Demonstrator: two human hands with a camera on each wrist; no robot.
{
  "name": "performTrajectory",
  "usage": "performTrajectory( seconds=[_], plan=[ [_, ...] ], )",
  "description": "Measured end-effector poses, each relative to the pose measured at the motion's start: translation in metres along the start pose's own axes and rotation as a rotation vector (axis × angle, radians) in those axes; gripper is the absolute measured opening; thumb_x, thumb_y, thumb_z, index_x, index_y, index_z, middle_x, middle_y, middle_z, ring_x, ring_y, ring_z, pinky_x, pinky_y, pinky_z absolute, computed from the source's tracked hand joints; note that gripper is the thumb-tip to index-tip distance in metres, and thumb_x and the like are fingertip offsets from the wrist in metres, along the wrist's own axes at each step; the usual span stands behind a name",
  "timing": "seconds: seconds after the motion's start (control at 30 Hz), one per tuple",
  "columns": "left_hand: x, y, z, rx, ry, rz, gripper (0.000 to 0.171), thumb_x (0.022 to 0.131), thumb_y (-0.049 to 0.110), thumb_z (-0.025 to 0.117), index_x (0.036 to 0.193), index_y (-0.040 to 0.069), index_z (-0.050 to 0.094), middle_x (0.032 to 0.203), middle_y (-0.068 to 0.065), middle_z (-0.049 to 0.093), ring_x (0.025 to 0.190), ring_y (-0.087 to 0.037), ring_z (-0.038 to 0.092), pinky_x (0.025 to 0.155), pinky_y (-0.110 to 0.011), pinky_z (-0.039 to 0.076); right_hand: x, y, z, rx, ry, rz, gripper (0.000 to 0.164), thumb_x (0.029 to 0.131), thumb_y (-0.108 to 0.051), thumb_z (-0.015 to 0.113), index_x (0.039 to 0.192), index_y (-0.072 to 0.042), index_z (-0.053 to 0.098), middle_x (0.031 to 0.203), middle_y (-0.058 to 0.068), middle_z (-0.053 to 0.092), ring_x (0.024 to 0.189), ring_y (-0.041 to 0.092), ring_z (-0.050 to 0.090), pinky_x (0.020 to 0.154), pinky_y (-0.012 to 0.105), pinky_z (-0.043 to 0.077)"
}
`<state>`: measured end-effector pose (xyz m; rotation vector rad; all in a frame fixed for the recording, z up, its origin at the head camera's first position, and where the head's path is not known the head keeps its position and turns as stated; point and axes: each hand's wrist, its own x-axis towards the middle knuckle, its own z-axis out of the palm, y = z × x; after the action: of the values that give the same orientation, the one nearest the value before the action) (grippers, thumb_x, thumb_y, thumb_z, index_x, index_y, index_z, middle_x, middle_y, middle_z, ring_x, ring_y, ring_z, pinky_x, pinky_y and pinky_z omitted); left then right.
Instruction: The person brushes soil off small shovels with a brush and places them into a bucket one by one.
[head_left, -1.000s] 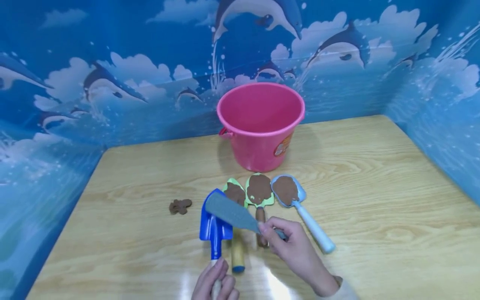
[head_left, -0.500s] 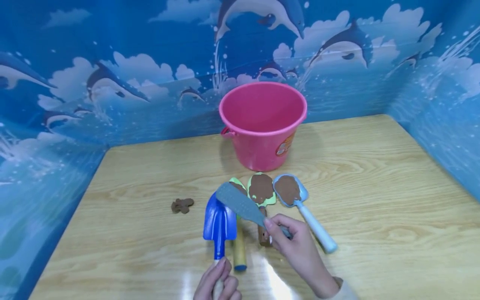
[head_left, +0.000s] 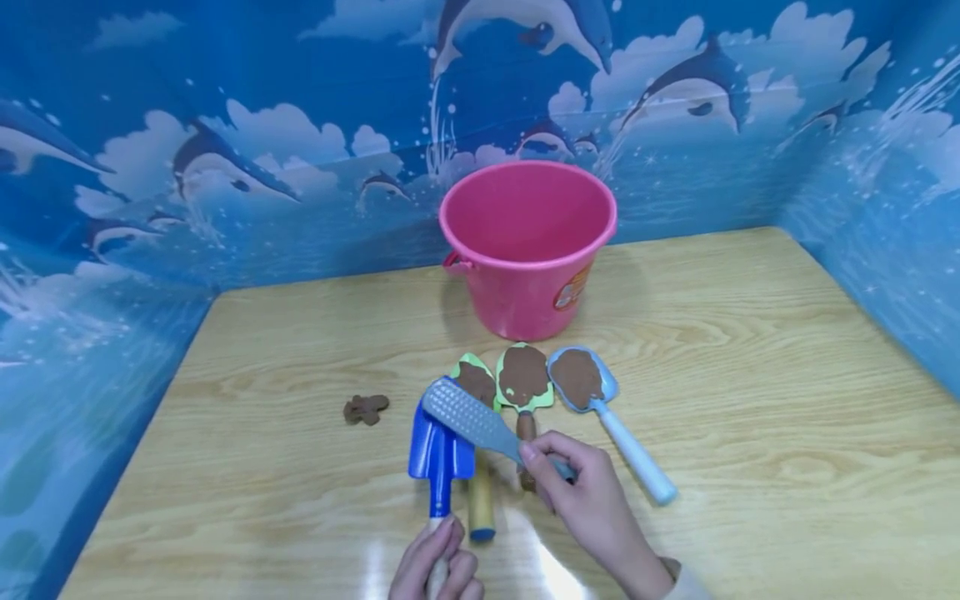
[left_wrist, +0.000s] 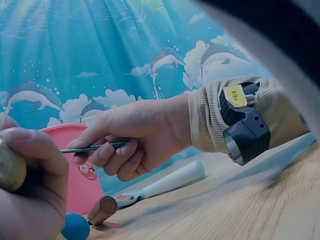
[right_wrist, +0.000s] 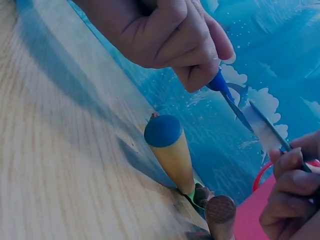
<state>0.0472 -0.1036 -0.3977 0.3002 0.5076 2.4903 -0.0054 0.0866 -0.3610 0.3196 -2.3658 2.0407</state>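
Note:
My left hand (head_left: 437, 562) grips the pale handle of a blue toy shovel (head_left: 441, 467), its scoop pointing away from me. In my right hand (head_left: 592, 508) I pinch a flat grey spatula (head_left: 472, 417) with a dimpled blade. That blade overlaps the tip of the blue scoop in the head view; the right wrist view shows the spatula (right_wrist: 270, 125) edge-on, close beside the shovel (right_wrist: 235, 110). Beneath them lies a green shovel (head_left: 480, 379) with a yellow handle, its scoop coated in brown clay-like stuff and partly hidden.
Another green shovel (head_left: 523, 375), brown-handled, and a light blue shovel (head_left: 633, 454) lie to the right, both with brown stuff on their scoops. A small brown lump (head_left: 366, 409) sits at left on the wooden table (head_left: 225, 467). Behind stands a pink bucket (head_left: 525, 292).
The spatula's blade rose away to the right off the blue scoop, then came back down left over its tip, its dimples now showing. My left hand keeps its hold on the blue shovel.

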Motion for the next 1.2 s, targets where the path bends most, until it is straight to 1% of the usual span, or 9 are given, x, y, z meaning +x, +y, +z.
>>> performTrajectory(
  seconds=[0.17, 0.33, 0.4, 0.57, 0.7, 0.87, 0.97, 1.03, 1.2],
  plan=[
    [0.0015, -0.0008, -0.0022, -0.012, -0.033, -0.01, 0.033, 0.105, 0.034, 0.027, 0.089, 0.019, 0.052, 0.055, 0.006, 0.028, 0.046, -0.01, 0.012, 0.041, -0.022, 0.003, -0.0007, -0.001, -0.0015, 0.04, 0.027, 0.016, 0.019, 0.096, -0.015, 0.057, 0.086, -0.001, 0.064, 0.051, 0.001, 0.046, 0.045, 0.001, 0.038, 0.035, 0.023, 0.033],
    [0.002, -0.0012, -0.0024, -0.015, -0.021, 0.001, 0.03, 0.105, 0.034, 0.032, 0.089, 0.019, 0.053, 0.055, 0.005, 0.027, 0.046, -0.011, 0.012, 0.042, -0.023, 0.003, -0.0016, -0.0009, -0.002, 0.09, -0.167, -0.095, 0.014, 0.096, -0.009, 0.055, 0.091, -0.003, 0.066, 0.051, 0.008, 0.046, 0.046, -0.002, 0.039, 0.031, 0.022, 0.03],
    [0.0026, -0.0015, -0.0041, -0.018, -0.07, 0.008, 0.032, 0.105, 0.037, 0.031, 0.092, 0.018, 0.053, 0.056, 0.004, 0.026, 0.047, -0.011, 0.012, 0.042, -0.023, 0.003, -0.002, -0.0007, -0.0017, 0.084, -0.212, -0.11, 0.014, 0.096, -0.009, 0.055, 0.092, -0.005, 0.067, 0.052, 0.007, 0.046, 0.047, -0.002, 0.041, 0.032, 0.022, 0.032],
    [0.0024, -0.0022, -0.0092, -0.02, -0.204, 0.026, 0.049, 0.102, 0.052, 0.018, 0.103, 0.017, 0.053, 0.061, 0.006, 0.028, 0.049, -0.009, 0.017, 0.041, -0.022, 0.006, -0.001, -0.0009, -0.003, 0.029, -0.032, -0.036, 0.016, 0.096, -0.014, 0.058, 0.089, -0.004, 0.068, 0.052, 0.001, 0.047, 0.045, 0.0, 0.039, 0.032, 0.022, 0.033],
    [0.0008, -0.002, -0.0099, -0.016, -0.195, 0.01, 0.054, 0.1, 0.056, 0.014, 0.103, 0.018, 0.052, 0.063, 0.008, 0.034, 0.05, -0.009, 0.018, 0.042, -0.022, 0.006, -0.0001, -0.0009, -0.0049, 0.029, 0.1, -0.059, 0.015, 0.095, -0.01, 0.058, 0.087, 0.0, 0.066, 0.051, 0.004, 0.047, 0.044, 0.001, 0.04, 0.033, 0.024, 0.035],
    [0.0001, -0.0016, -0.0084, -0.035, -0.186, -0.015, 0.054, 0.101, 0.056, 0.014, 0.102, 0.018, 0.053, 0.064, 0.009, 0.036, 0.051, -0.01, 0.018, 0.043, -0.022, 0.007, -0.0022, 0.0017, -0.0049, 0.091, -0.113, -0.182, 0.013, 0.095, -0.001, 0.055, 0.093, -0.002, 0.067, 0.053, 0.008, 0.048, 0.046, -0.001, 0.042, 0.031, 0.022, 0.034],
    [0.0016, -0.0018, -0.0081, -0.024, -0.203, -0.003, 0.051, 0.101, 0.055, 0.017, 0.102, 0.018, 0.053, 0.062, 0.007, 0.031, 0.05, -0.01, 0.017, 0.042, -0.022, 0.006, -0.0027, 0.002, -0.0042, 0.064, -0.195, -0.156, 0.013, 0.095, -0.007, 0.057, 0.094, -0.007, 0.07, 0.053, 0.005, 0.05, 0.047, -0.002, 0.043, 0.033, 0.02, 0.036],
    [0.0025, -0.0021, -0.0082, -0.013, -0.204, 0.008, 0.049, 0.101, 0.055, 0.019, 0.102, 0.018, 0.053, 0.061, 0.005, 0.028, 0.049, -0.01, 0.017, 0.041, -0.022, 0.005, -0.0025, 0.0013, -0.0045, 0.027, -0.152, -0.097, 0.012, 0.095, -0.012, 0.059, 0.092, -0.008, 0.07, 0.053, 0.003, 0.05, 0.047, -0.002, 0.042, 0.034, 0.021, 0.036],
    [0.0049, -0.0025, -0.0086, -0.013, -0.196, 0.042, 0.046, 0.102, 0.051, 0.024, 0.103, 0.016, 0.054, 0.059, 0.002, 0.024, 0.047, -0.011, 0.015, 0.04, -0.023, 0.005, 0.0009, -0.0007, -0.0074, -0.034, 0.116, -0.016, 0.015, 0.094, -0.014, 0.061, 0.085, -0.004, 0.068, 0.051, 0.0, 0.049, 0.044, 0.002, 0.04, 0.034, 0.024, 0.035]
  ],
)
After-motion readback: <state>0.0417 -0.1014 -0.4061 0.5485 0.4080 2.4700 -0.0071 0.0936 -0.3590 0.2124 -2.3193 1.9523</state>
